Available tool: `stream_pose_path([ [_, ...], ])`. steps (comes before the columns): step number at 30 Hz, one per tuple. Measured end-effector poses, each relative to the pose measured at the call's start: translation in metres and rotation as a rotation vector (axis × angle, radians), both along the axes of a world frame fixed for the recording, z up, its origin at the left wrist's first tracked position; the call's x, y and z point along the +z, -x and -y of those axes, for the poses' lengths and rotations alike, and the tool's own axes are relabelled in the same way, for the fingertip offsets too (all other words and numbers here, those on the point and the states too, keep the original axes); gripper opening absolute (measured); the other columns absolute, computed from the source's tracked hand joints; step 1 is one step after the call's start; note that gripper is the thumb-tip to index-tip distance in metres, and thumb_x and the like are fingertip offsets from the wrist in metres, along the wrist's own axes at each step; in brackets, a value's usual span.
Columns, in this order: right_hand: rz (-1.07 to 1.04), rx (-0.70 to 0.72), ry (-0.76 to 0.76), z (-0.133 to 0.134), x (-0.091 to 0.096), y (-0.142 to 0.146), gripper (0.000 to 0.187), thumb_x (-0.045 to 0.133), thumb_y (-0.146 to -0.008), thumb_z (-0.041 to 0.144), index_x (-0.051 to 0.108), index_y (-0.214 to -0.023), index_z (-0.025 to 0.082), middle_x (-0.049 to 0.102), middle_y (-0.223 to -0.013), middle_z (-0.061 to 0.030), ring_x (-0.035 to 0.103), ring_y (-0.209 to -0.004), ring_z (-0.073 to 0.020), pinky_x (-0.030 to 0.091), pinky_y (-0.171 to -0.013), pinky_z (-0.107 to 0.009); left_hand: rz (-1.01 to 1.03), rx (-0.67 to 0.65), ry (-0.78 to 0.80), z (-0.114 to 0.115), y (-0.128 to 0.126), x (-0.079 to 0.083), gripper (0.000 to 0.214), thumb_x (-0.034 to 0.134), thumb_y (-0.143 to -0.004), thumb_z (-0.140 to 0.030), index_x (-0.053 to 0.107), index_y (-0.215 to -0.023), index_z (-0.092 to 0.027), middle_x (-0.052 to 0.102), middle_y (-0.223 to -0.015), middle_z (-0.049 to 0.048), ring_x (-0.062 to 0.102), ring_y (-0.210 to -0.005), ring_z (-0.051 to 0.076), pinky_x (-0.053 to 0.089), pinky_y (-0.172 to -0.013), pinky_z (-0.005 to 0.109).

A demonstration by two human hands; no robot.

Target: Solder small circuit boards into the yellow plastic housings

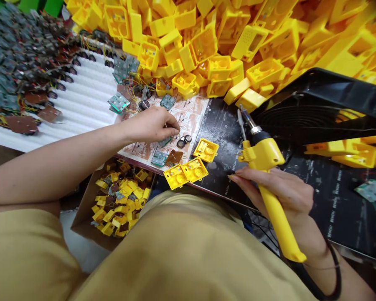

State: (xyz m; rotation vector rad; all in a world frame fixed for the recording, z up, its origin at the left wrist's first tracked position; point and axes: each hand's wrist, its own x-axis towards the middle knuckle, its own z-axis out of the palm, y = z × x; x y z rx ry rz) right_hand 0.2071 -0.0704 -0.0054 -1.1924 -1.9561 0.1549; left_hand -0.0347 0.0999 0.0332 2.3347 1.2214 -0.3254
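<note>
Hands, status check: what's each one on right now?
Left hand pinching a small circuit board. Right hand gripping yellow soldering gun, tip up. Yellow housings between them.

Left hand (155,124) pinches small circuit board (164,141) on surface (219,125); right hand (282,194) grips yellow soldering iron (266,175); yellow housings (185,171) between.

Two hands are in view: the left hand (153,123) and the right hand (282,194). There is one yellow soldering gun (265,167). Near the front edge of the mat lie three open yellow housings (191,165), two joined at the near left and one just beyond them to the right. Two small black round parts (184,141) sit side by side near the left fingertips. One cardboard box (119,200) of mixed parts stands near left. The far heap of yellow housings (238,42) and the far-left pile of circuit boards (21,58) are too many to count.
</note>
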Motion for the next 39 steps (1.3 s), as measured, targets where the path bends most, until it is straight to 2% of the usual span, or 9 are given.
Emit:
stream_pose_path([
  [6,0.029,0.020,0.067,0.000,0.006,0.004,0.019,0.074,-0.081,0.011,0.063,-0.094,0.021,0.066,-0.068,0.0052,0.059,-0.050,-0.0093,0.047,-0.049,-0.023,0.281,0.188,0.115,-0.001,0.013,-0.018,0.024,0.060,-0.076,-0.031,0.072,-0.087,-0.013,0.071,-0.077,0.0017,0.064,-0.070,0.012,0.047,-0.070,0.024],
  [10,0.033,-0.005,0.160,0.001,0.009,0.009,0.021,0.073,-0.082,0.014,0.064,-0.099,0.023,0.070,-0.078,0.0032,0.065,-0.061,-0.0127,0.053,-0.058,-0.026,0.444,0.217,0.218,0.003,0.016,-0.025,0.018,0.060,-0.075,-0.028,0.068,-0.081,-0.013,0.069,-0.073,0.0026,0.063,-0.067,0.011,0.049,-0.068,0.025],
  [14,-0.028,-0.041,0.111,-0.019,0.002,0.021,0.027,0.071,-0.084,0.017,0.061,-0.109,0.024,0.072,-0.095,-0.0003,0.069,-0.077,-0.0147,0.057,-0.073,-0.028,0.561,0.190,0.289,0.011,0.011,-0.023,0.011,0.060,-0.077,-0.024,0.065,-0.079,-0.014,0.069,-0.072,0.0021,0.061,-0.066,0.010,0.050,-0.066,0.023],
  [18,0.017,0.033,0.079,-0.054,-0.005,0.042,0.023,0.067,-0.088,0.022,0.059,-0.110,0.023,0.072,-0.098,-0.0030,0.069,-0.085,-0.0165,0.056,-0.079,-0.029,0.577,0.149,0.278,0.016,0.005,-0.021,0.006,0.060,-0.079,-0.019,0.064,-0.080,-0.014,0.069,-0.073,0.0009,0.061,-0.066,0.009,0.050,-0.066,0.022],
  [23,0.065,0.102,0.089,-0.077,-0.009,0.058,0.021,0.056,-0.093,0.016,0.056,-0.113,0.020,0.072,-0.090,-0.0011,0.068,-0.079,-0.0150,0.053,-0.073,-0.026,0.601,0.122,0.282,0.018,0.003,-0.020,0.012,0.059,-0.080,-0.016,0.068,-0.086,-0.012,0.071,-0.078,0.0023,0.062,-0.069,0.010,0.051,-0.069,0.023],
  [27,0.088,0.098,0.068,-0.075,-0.007,0.054,0.023,0.054,-0.093,0.014,0.055,-0.115,0.023,0.072,-0.093,-0.0006,0.068,-0.083,-0.0139,0.052,-0.079,-0.028,0.623,0.115,0.279,0.018,0.003,-0.020,0.017,0.058,-0.080,-0.017,0.069,-0.091,-0.011,0.071,-0.078,0.0020,0.062,-0.070,0.010,0.050,-0.070,0.023],
  [31,0.148,0.096,-0.002,-0.071,-0.006,0.047,0.032,0.053,-0.091,0.009,0.054,-0.120,0.024,0.071,-0.090,0.0004,0.067,-0.078,-0.0135,0.051,-0.083,-0.032,0.590,0.090,0.188,0.019,0.000,-0.019,0.014,0.061,-0.079,-0.022,0.071,-0.083,-0.013,0.070,-0.072,0.0003,0.061,-0.067,0.010,0.047,-0.067,0.023],
  [35,0.131,0.092,-0.057,-0.068,-0.007,0.045,0.026,0.055,-0.092,0.012,0.056,-0.116,0.022,0.071,-0.090,-0.0009,0.066,-0.076,-0.0135,0.052,-0.079,-0.030,0.585,0.056,0.043,0.020,-0.004,-0.019,0.014,0.064,-0.076,-0.025,0.072,-0.080,-0.015,0.072,-0.077,0.0011,0.063,-0.075,0.013,0.047,-0.074,0.026],
  [39,0.086,0.041,-0.040,-0.060,-0.003,0.044,0.020,0.057,-0.092,0.014,0.058,-0.109,0.025,0.071,-0.089,0.0007,0.066,-0.073,-0.0130,0.054,-0.076,-0.028,0.533,0.022,0.080,0.023,-0.011,-0.018,0.015,0.060,-0.078,-0.025,0.071,-0.084,-0.016,0.074,-0.079,0.0015,0.065,-0.077,0.013,0.047,-0.079,0.028],
])
